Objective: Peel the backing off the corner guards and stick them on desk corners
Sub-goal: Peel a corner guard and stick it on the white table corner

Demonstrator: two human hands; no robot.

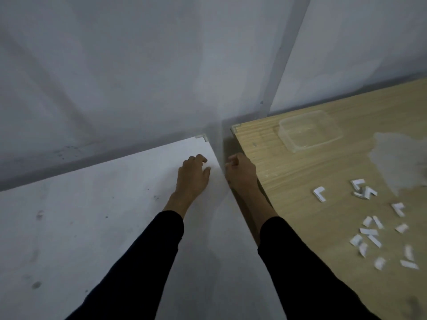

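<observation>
Two black sleeves [143, 257] reach forward from the bottom of the view, ending in two bare hands held close together over the narrow gap between two desks. Left hand [191, 175] hovers or rests over the white desk [69, 227], near its right edge, fingers [199, 159] curled loosely downward; whether anything sits between the fingertips cannot be told. Right hand [240, 173] is at the left edge of the wooden desk [300, 176], fingers bent inward toward the gap in a loose fist; whether it grips anything cannot be told either. To the right of the right hand, and a little nearer, small white pieces are scattered on the wood: L-shaped corner guards [320, 193] mixed with curled backing strips [369, 236]. Right of the right hand and slightly beyond it lies a crumpled clear plastic bag [397, 158]. Just beyond the right hand stands a clear plastic tub [309, 130], empty as far as can be seen. Beyond the left hand, the white desk's far right corner carries a pale fitted guard [201, 136]. Beyond the right hand, the wooden desk's far left corner carries another one [235, 128]. Farthest off, grey walls [138, 65] meet in a corner behind both desks.
</observation>
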